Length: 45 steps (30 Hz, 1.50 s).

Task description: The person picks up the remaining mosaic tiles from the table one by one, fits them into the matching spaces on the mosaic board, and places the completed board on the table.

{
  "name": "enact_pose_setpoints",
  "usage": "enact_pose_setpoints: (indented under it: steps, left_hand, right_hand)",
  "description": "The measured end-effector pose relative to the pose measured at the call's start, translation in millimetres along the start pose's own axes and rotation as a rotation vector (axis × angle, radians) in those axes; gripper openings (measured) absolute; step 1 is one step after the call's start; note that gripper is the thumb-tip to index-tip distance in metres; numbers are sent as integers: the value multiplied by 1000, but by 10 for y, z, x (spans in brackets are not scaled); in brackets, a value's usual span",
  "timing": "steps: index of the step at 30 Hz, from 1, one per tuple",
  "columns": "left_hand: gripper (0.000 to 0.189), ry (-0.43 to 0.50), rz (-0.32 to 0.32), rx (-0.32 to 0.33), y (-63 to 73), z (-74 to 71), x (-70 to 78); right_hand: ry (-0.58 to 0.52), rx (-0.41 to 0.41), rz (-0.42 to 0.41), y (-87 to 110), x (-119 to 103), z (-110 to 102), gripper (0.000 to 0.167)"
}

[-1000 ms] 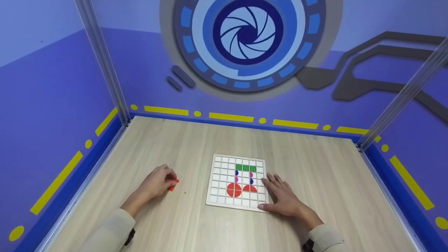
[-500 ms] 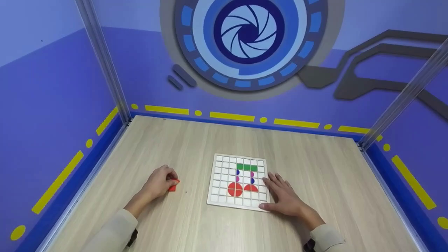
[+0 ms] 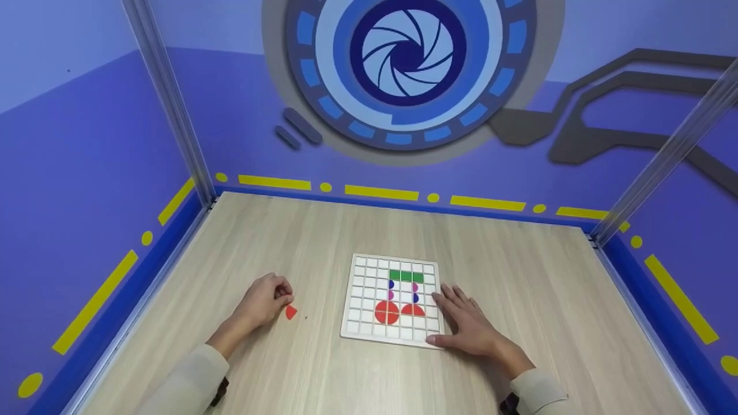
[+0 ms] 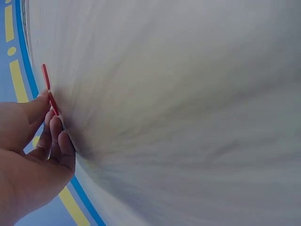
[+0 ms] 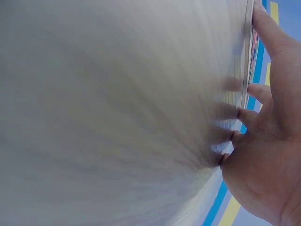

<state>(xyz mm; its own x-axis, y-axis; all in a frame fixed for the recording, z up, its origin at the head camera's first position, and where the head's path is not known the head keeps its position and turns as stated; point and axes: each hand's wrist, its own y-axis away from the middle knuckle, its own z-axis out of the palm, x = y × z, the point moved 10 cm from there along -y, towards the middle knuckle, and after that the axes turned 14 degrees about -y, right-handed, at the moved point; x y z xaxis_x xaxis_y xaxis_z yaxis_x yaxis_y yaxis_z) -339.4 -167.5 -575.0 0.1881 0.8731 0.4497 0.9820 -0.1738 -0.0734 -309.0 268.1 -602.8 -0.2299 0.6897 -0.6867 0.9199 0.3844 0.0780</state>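
Note:
In the head view my left hand (image 3: 266,300) is at the left of the table, thumb and fingertips together. A red quarter-circle tile (image 3: 291,312) shows just below its thumb. The left wrist view shows two thin red edges end to end; the lower red tile (image 4: 53,103) sits between thumb and fingers, the upper sticks out past the thumb. My right hand (image 3: 468,327) lies with spread fingers along the right edge of a white gridded board (image 3: 349,326), thumb on its lower right corner. Fingers touch the table in the right wrist view.
On the board sit green squares (image 3: 407,276), small blue and pink half-circles, a full red circle (image 3: 387,312) and a red half-circle (image 3: 413,310). The wooden table (image 3: 288,230) is bounded by blue walls and metal posts. A tiny dark speck (image 3: 306,317) lies beside the left hand.
The red tile at my left fingertips has turned and shifted down below the thumb, now showing its quarter-circle face. The right hand and the board have stayed in place.

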Motion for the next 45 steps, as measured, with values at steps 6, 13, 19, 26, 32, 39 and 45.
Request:
enact_pose_setpoints:
  steps: [6, 13, 19, 26, 32, 39, 45]
  left_hand:
    - [6, 37, -15, -9, -11, -34, -16]
    - [8, 78, 22, -72, 11, -63, 3]
    - [6, 51, 86, -6, 36, -87, 33]
    - [7, 14, -7, 70, 30, -46, -20]
    - [8, -49, -66, 101, 6, -33, -3]
    - [10, -63, -61, 96, -20, -33, 5]
    - [14, -22, -55, 78, -23, -48, 6]
  right_hand:
    - [5, -7, -1, -1, -1, 4, 110]
    - [-4, 5, -1, 0, -14, -16, 109]
    - [-5, -4, 0, 0, 4, -6, 109]
    - [0, 0, 1, 9, 3, -13, 109]
    - [-10, 3, 3, 10, -3, -11, 109]
    - [-9, 0, -1, 9, -17, -5, 109]
    - [-4, 9, -10, 10, -33, -12, 108]
